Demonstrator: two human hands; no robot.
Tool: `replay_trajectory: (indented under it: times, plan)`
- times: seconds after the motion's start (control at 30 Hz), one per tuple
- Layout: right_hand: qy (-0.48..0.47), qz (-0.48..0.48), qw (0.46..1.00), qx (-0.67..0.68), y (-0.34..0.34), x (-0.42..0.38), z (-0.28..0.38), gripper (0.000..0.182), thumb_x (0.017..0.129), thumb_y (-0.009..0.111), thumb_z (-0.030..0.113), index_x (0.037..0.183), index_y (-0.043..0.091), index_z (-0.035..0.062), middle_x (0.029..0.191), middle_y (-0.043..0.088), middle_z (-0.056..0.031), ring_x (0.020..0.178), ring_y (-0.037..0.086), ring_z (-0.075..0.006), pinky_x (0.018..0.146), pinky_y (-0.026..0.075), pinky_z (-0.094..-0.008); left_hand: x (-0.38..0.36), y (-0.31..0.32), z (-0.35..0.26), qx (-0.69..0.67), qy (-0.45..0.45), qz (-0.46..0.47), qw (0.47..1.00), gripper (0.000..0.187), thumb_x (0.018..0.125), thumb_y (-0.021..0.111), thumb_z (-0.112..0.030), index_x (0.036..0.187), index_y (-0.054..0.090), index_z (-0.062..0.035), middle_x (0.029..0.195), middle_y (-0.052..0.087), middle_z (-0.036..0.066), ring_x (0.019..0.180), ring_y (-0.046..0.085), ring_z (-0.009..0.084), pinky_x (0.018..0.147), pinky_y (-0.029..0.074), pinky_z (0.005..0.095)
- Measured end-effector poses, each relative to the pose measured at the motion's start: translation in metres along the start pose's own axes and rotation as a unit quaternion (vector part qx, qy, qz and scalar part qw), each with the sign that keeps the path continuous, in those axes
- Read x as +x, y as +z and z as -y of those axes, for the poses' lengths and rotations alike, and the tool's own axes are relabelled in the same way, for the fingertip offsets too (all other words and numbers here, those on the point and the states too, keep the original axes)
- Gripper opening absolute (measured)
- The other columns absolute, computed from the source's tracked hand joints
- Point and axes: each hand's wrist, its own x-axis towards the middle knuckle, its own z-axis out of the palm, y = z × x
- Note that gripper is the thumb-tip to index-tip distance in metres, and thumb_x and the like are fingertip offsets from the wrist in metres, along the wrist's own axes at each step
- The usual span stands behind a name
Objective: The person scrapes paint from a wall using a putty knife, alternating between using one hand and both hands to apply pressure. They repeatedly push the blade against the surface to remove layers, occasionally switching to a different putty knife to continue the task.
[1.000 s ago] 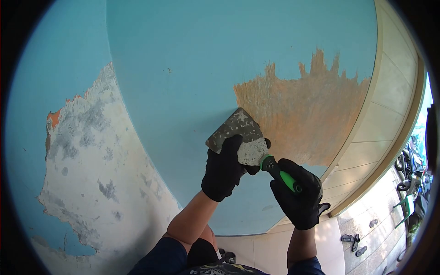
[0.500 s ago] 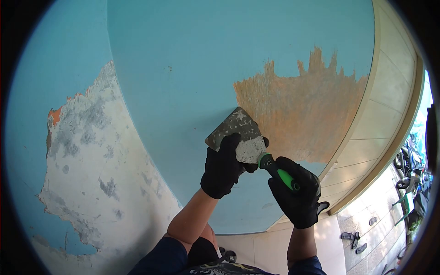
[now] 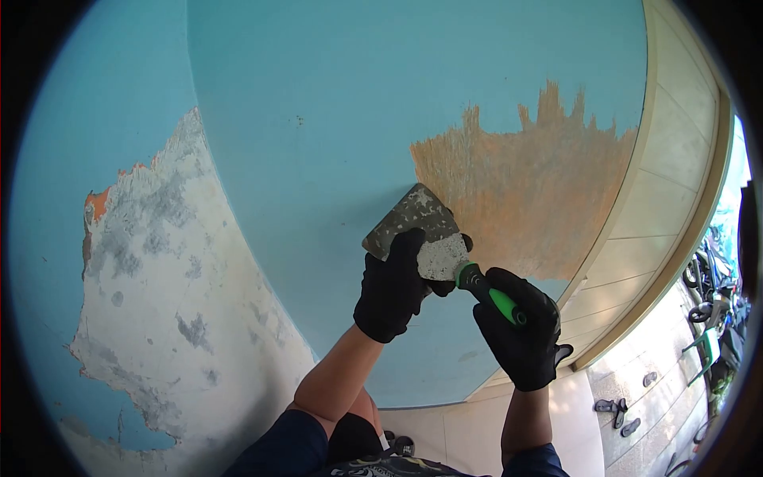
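A putty knife (image 3: 443, 257) is held between my two black-gloved hands in front of a blue wall (image 3: 318, 71). My right hand (image 3: 524, 330) is wrapped round its green and black handle. My left hand (image 3: 392, 290) grips the blade, with the thumb across its face and other fingertips showing at the far side. The wide end of the blade is dark with pale flecks, while the part nearer the handle is coated whitish. Its upper corner overlaps the left edge of a scraped brown patch (image 3: 532, 195) on the wall.
Bare whitish plaster (image 3: 183, 254) with ragged paint edges covers the adjoining wall at left. Cream panels (image 3: 660, 175) border the blue wall at right. Sandals (image 3: 612, 409) lie on the paving, and parked motorbikes (image 3: 711, 294) stand farther out.
The view has shifted slightly, moving the hands a little to the right in the picture. Both keep the same hold on the putty knife.
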Motion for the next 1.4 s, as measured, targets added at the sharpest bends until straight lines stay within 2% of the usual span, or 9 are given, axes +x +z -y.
replay_trajectory:
  times: [0.1,0.4,0.6,0.73,0.8,0.9,1.0,1.3,1.4]
  plan:
    - [-0.004,0.012,1.0,0.005,-0.002,0.001,0.005,0.047,0.073,0.081,-0.001,0.119,0.071,0.001,0.103,0.076,-0.0128,0.093,0.075,-0.0211,0.083,0.057,-0.033,-0.003,0.005,-0.003,-0.028,-0.012,-0.006,1.0,0.036,0.103,0.049,-0.031,0.123,0.059,-0.0022,0.108,0.074,0.016,0.086,0.075,0.0229,0.057,0.056,0.031]
    - [-0.008,0.001,1.0,-0.009,-0.001,-0.006,-0.002,0.047,0.073,0.081,-0.001,0.119,0.07,0.001,0.103,0.076,-0.0126,0.094,0.075,-0.0214,0.084,0.057,-0.033,-0.007,0.004,0.001,-0.012,-0.006,-0.004,1.0,0.037,0.103,0.048,-0.031,0.124,0.057,-0.0014,0.107,0.073,0.017,0.084,0.075,0.0244,0.056,0.055,0.0327]
    - [-0.041,-0.017,0.999,0.013,0.004,0.008,-0.005,0.047,0.073,0.081,-0.002,0.119,0.07,0.0014,0.104,0.076,-0.0127,0.093,0.074,-0.0212,0.083,0.057,-0.0331,0.01,0.002,0.0,0.078,0.037,-0.008,0.996,0.045,0.101,0.049,-0.036,0.131,0.056,-0.0037,0.11,0.073,0.019,0.093,0.075,0.0256,0.054,0.053,0.0305]
    - [-0.043,-0.001,0.999,0.015,-0.001,0.002,-0.016,0.048,0.073,0.081,-0.003,0.119,0.07,0.0014,0.104,0.076,-0.0132,0.093,0.074,-0.022,0.082,0.057,-0.0336,-0.002,0.01,0.001,0.032,0.015,-0.022,0.999,0.046,0.101,0.051,-0.037,0.133,0.055,-0.004,0.111,0.072,0.019,0.095,0.075,0.0274,0.053,0.053,0.0311]
    - [-0.021,0.006,1.0,0.007,0.002,0.002,-0.018,0.048,0.072,0.081,-0.003,0.119,0.071,0.0015,0.104,0.076,-0.0131,0.093,0.074,-0.0222,0.082,0.057,-0.0341,-0.001,0.009,0.005,0.006,0.03,-0.025,0.999,0.037,0.105,0.048,-0.029,0.126,0.057,-0.0001,0.109,0.073,0.018,0.086,0.075,0.0258,0.056,0.055,0.0306]
    - [-0.032,-0.003,0.999,0.014,0.001,0.008,-0.012,0.048,0.072,0.081,-0.002,0.119,0.071,0.0018,0.105,0.076,-0.013,0.093,0.074,-0.022,0.082,0.057,-0.0338,0.002,0.01,-0.004,-0.034,0.014,0.001,0.999,0.035,0.105,0.048,-0.028,0.125,0.057,-0.0001,0.108,0.074,0.018,0.088,0.075,0.0258,0.057,0.056,0.0307]
    - [-0.013,0.012,1.0,0.011,-0.004,0.004,-0.016,0.048,0.073,0.081,-0.002,0.119,0.071,0.0017,0.105,0.076,-0.013,0.093,0.074,-0.0222,0.082,0.057,-0.0336,-0.002,0.015,0.0,-0.009,0.0,-0.053,0.999,0.035,0.104,0.048,-0.029,0.124,0.057,-0.0006,0.108,0.073,0.018,0.084,0.075,0.025,0.056,0.055,0.0314]
    - [0.003,0.024,1.0,-0.003,-0.002,0.008,-0.01,0.047,0.072,0.082,-0.001,0.118,0.071,0.0024,0.102,0.077,-0.0124,0.091,0.075,-0.0221,0.081,0.057,-0.033,-0.002,0.008,0.001,-0.007,0.016,-0.011,1.0,0.037,0.105,0.05,-0.03,0.126,0.055,-0.0007,0.11,0.073,0.018,0.089,0.075,0.0269,0.056,0.056,0.0354]
    - [-0.006,0.032,0.999,0.008,-0.007,0.006,-0.007,0.045,0.073,0.082,0.0,0.117,0.072,0.0022,0.102,0.077,-0.0123,0.09,0.075,-0.022,0.081,0.057,-0.0328,-0.007,0.009,0.002,0.013,0.014,-0.034,0.999,0.038,0.105,0.05,-0.031,0.126,0.054,-0.0005,0.111,0.072,0.019,0.091,0.075,0.0269,0.056,0.056,0.0345]
